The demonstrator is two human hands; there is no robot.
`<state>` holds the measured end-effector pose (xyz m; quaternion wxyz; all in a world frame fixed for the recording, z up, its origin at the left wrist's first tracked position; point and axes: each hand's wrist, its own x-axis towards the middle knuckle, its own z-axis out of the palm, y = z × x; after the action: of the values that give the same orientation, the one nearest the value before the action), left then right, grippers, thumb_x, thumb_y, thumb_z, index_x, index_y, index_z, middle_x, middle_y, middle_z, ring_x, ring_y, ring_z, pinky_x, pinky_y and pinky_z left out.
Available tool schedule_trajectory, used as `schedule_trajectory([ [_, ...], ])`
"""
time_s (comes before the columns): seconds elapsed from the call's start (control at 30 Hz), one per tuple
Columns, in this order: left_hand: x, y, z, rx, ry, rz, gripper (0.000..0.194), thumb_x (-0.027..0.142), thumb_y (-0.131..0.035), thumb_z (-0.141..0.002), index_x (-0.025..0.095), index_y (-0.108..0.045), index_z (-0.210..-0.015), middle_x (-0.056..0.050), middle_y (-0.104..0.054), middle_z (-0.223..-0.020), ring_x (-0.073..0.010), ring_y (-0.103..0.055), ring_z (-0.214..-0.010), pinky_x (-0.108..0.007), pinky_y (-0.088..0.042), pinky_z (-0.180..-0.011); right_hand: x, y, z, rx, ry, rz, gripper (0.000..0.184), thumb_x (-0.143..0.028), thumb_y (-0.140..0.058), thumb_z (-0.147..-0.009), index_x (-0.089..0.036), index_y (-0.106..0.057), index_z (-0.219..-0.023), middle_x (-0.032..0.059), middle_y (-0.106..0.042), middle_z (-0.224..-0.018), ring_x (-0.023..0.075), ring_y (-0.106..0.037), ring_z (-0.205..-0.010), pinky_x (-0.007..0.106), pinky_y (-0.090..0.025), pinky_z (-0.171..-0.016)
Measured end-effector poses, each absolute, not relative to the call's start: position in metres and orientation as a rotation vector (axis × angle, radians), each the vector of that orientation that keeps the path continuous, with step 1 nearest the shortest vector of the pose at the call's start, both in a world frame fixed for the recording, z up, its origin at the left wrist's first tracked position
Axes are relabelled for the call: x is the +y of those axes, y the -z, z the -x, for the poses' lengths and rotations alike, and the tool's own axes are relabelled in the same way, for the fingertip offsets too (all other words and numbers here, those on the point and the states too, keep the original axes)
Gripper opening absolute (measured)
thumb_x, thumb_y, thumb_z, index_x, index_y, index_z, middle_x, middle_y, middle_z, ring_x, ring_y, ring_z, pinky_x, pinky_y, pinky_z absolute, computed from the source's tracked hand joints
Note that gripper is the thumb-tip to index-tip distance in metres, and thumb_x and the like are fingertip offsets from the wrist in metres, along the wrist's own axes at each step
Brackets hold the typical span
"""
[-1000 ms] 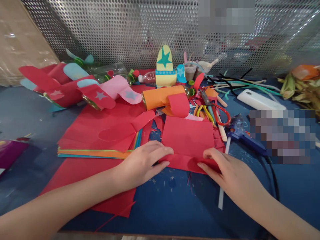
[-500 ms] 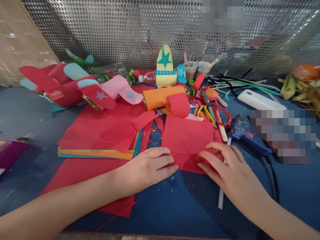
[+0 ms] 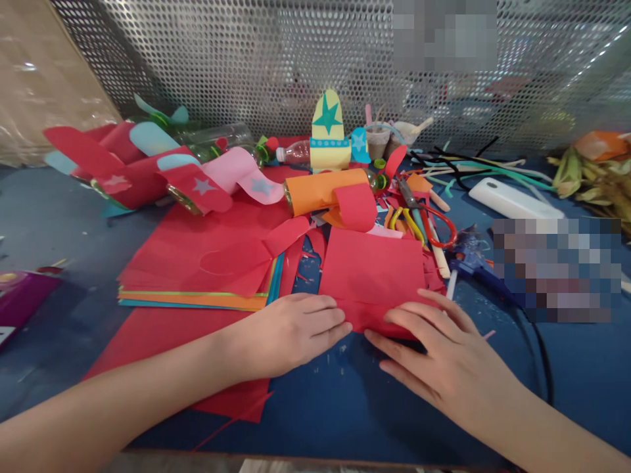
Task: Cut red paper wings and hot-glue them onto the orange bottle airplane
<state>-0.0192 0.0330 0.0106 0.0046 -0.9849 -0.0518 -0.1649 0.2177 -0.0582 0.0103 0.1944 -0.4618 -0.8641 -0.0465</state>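
Observation:
A red sheet of paper lies on the blue table with a fold along its near edge. My left hand is at its lower left corner, fingers pressed together on the folded edge, the thumb hidden. Over the lower right part of the sheet, my right hand has its fingers spread; their tips touch or hover just above the near edge, and nothing is held in them. Left of the sheet is a stack of coloured paper, red on top, with more red paper under my left forearm.
Paper-covered bottle planes and an orange-wrapped bottle stand behind the sheet. To the right are red-handled pliers, yellow-handled scissors, a blue glue gun with its cord, and a white object. A perforated metal panel closes the back.
My right hand has shifted left and toward me, its fingers now more spread along the folded edge. The white strip beneath it is mostly covered. My left hand stays at the corner.

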Motion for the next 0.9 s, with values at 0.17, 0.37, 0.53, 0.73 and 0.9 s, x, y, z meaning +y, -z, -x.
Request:
schedule_trajectory([
  [0.17, 0.033, -0.008, 0.021, -0.192, 0.527, 3.105, 0.031, 0.009, -0.037, -0.096, 0.013, -0.066, -0.108, -0.008, -0.072, -0.1, -0.0206, -0.065, -0.1, -0.031, -0.056, -0.078, -0.064, -0.021, -0.236, -2.461, 0.186, 1.315, 0.028, -0.032, -0.046, -0.097, -0.027, -0.073, -0.099, 0.0049, -0.071, -0.095, 0.0214, -0.062, -0.096, 0.044, -0.037, -0.097],
  [0.37, 0.037, -0.021, 0.023, -0.142, 0.599, 3.208, 0.026, 0.008, -0.044, -0.091, 0.012, -0.069, -0.096, -0.009, -0.074, -0.091, -0.02, -0.067, -0.086, -0.031, -0.057, -0.075, -0.078, -0.019, -0.254, -2.459, 0.206, 1.361, 0.029, -0.032, -0.044, -0.097, -0.026, -0.073, -0.096, 0.0053, -0.071, -0.097, 0.0237, -0.061, -0.098, 0.047, -0.036, -0.097],
  [0.53, 0.041, -0.031, 0.03, -0.253, 0.5, 3.341, 0.025, 0.008, -0.045, -0.087, 0.013, -0.07, -0.088, -0.01, -0.071, -0.084, -0.0209, -0.064, -0.082, -0.032, -0.056, -0.073, -0.085, -0.019, -0.262, -2.392, 0.167, 1.402, 0.032, -0.028, -0.043, -0.096, -0.025, -0.074, -0.089, 0.0052, -0.071, -0.094, 0.0242, -0.061, -0.097, 0.047, -0.036, -0.098],
  [0.73, 0.038, -0.037, 0.034, -0.468, 0.308, 3.412, 0.027, 0.008, -0.043, -0.086, 0.014, -0.069, -0.078, -0.008, -0.067, -0.079, -0.0208, -0.061, -0.084, -0.032, -0.053, -0.077, -0.082, -0.019, -0.263, -2.441, 0.146, 1.345, 0.027, -0.023, -0.047, -0.094, -0.023, -0.074, -0.087, 0.0057, -0.07, -0.094, 0.0234, -0.059, -0.097, 0.044, -0.039, -0.095],
  [0.9, 0.046, -0.039, 0.035, -0.582, 0.329, 3.473, 0.028, 0.006, -0.044, -0.082, 0.016, -0.068, -0.07, -0.004, -0.067, -0.074, -0.0169, -0.061, -0.076, -0.027, -0.051, -0.071, -0.081, -0.018, -0.263, -2.413, 0.127, 1.358, 0.028, -0.023, -0.047, -0.094, -0.024, -0.074, -0.086, 0.0048, -0.071, -0.093, 0.0234, -0.061, -0.095, 0.044, -0.044, -0.089],
])
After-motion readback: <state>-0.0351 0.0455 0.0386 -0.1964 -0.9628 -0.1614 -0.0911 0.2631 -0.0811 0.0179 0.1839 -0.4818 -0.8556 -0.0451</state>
